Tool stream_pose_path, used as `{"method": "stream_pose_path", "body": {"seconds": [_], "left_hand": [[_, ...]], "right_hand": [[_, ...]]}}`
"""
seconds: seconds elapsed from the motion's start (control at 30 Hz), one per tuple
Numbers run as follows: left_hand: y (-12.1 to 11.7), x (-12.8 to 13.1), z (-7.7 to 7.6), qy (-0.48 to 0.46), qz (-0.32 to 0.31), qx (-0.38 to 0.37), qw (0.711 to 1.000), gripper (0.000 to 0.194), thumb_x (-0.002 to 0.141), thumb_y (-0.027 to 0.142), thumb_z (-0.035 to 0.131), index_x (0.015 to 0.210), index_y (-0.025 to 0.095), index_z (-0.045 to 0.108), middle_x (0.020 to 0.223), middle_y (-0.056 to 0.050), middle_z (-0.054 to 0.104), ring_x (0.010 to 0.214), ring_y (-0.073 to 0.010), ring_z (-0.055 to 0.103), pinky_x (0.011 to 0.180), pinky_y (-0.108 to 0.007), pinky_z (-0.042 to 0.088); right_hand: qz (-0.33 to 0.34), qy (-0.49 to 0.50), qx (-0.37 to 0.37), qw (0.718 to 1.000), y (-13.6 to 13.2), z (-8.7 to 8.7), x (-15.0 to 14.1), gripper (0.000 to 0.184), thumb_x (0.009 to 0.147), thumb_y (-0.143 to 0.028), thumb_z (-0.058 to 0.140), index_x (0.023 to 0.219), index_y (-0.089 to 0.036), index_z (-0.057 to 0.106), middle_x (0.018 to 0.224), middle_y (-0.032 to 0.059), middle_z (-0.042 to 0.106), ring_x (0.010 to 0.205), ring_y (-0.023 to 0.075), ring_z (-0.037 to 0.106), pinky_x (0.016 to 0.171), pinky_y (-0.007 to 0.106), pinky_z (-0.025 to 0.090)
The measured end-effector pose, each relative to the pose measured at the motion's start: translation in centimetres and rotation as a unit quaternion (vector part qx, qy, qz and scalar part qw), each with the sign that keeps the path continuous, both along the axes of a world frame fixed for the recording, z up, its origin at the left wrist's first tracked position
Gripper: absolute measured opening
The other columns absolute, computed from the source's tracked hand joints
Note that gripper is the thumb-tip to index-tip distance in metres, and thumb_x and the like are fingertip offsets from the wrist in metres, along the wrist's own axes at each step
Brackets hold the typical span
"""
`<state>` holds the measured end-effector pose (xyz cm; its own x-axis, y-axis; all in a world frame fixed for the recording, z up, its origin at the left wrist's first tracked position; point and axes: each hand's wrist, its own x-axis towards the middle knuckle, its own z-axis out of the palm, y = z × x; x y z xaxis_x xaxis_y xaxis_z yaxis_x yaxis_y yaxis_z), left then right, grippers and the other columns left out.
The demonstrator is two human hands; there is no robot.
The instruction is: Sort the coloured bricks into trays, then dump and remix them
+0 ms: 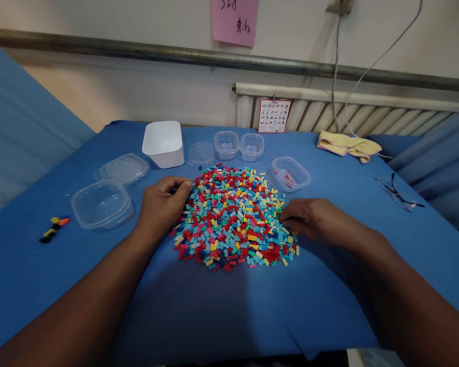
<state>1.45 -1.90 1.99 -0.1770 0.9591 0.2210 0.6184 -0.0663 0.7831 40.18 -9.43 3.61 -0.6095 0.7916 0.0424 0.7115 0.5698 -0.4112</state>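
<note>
A wide heap of small bricks [235, 216] in red, blue, yellow, green and pink lies in the middle of the blue table [229, 306]. My left hand [161, 206] rests at the heap's left edge, fingers curled with the tips against the bricks. On the right edge of the heap lies my right hand [315, 220], its fingers bent and pressed together at the bricks. What either hand holds, if anything, is hidden. A clear tub [290, 173] with a few red bricks stands just behind my right hand.
A white tub [163, 143], a clear lid [201, 153] and two small clear tubs [227, 145] [252, 146] stand behind the heap. A larger clear tub [102, 204] and lid [123, 168] are left. Yellow cloth [348, 146] and glasses [398, 192] lie right. Small dark and orange pieces [54, 228] lie far left.
</note>
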Motion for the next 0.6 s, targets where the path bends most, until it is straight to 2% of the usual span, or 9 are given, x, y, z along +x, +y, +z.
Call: {"method": "stream_pose_path", "body": {"seconds": [0.1, 0.17, 0.27, 0.33, 0.47, 0.6], "left_hand": [[-0.1, 0.0, 0.1, -0.001, -0.001, -0.001, 1.000, 0.028, 0.091, 0.048, 0.072, 0.097, 0.024, 0.085, 0.090, -0.002, 0.082, 0.081, -0.0210, 0.072, 0.072, -0.031, 0.055], [0.0, 0.0, -0.1, -0.001, -0.006, -0.001, 1.000, 0.029, 0.091, 0.048, 0.072, 0.098, 0.024, 0.086, 0.091, -0.002, 0.082, 0.082, -0.0214, 0.073, 0.072, -0.031, 0.054], [0.1, -0.2, -0.4, -0.004, -0.011, -0.004, 1.000, 0.029, 0.091, 0.049, 0.072, 0.098, 0.024, 0.085, 0.089, -0.001, 0.082, 0.080, -0.0209, 0.073, 0.069, -0.031, 0.053], [0.2, -0.2, -0.4, 0.000, -0.008, -0.001, 1.000, 0.030, 0.091, 0.049, 0.072, 0.098, 0.024, 0.085, 0.089, -0.001, 0.082, 0.078, -0.0204, 0.072, 0.069, -0.030, 0.052], [0.1, 0.1, 0.1, 0.005, 0.001, -0.011, 1.000, 0.033, 0.090, 0.051, 0.072, 0.100, 0.023, 0.085, 0.086, -0.001, 0.081, 0.076, -0.0199, 0.070, 0.066, -0.029, 0.052], [-0.2, 0.4, 0.6, 0.003, 0.008, -0.031, 0.999, 0.035, 0.089, 0.052, 0.072, 0.101, 0.023, 0.085, 0.082, 0.000, 0.078, 0.070, -0.0187, 0.068, 0.059, -0.027, 0.051]], "right_hand": [[-0.051, 0.061, 0.011, 0.997, 0.0, 0.3, 0.4, 0.018, 0.106, -0.030, 0.064, 0.108, -0.027, 0.082, 0.101, 0.0038, 0.084, 0.087, 0.0214, 0.076, 0.077, 0.033, 0.054], [-0.124, 0.111, 0.064, 0.984, 0.3, 0.4, 0.8, 0.018, 0.106, -0.037, 0.068, 0.110, -0.027, 0.082, 0.101, 0.0043, 0.084, 0.084, 0.0218, 0.076, 0.077, 0.034, 0.055], [-0.256, 0.178, 0.154, 0.938, 1.3, -0.1, 1.4, 0.023, 0.103, -0.044, 0.072, 0.110, -0.026, 0.085, 0.097, 0.0058, 0.085, 0.079, 0.0230, 0.075, 0.077, 0.036, 0.057], [-0.315, 0.212, 0.166, 0.910, 2.1, -0.7, 1.9, 0.028, 0.102, -0.047, 0.073, 0.112, -0.025, 0.086, 0.091, 0.0063, 0.084, 0.076, 0.0233, 0.075, 0.075, 0.037, 0.057], [-0.359, 0.260, 0.157, 0.883, 3.4, -1.6, 2.7, 0.034, 0.100, -0.048, 0.074, 0.116, -0.022, 0.087, 0.085, 0.0056, 0.083, 0.072, 0.0228, 0.075, 0.072, 0.036, 0.058], [-0.366, 0.272, 0.162, 0.875, 3.9, -1.9, 3.0, 0.032, 0.098, -0.046, 0.073, 0.112, -0.021, 0.088, 0.082, 0.0048, 0.082, 0.070, 0.0220, 0.075, 0.070, 0.034, 0.057]]}}
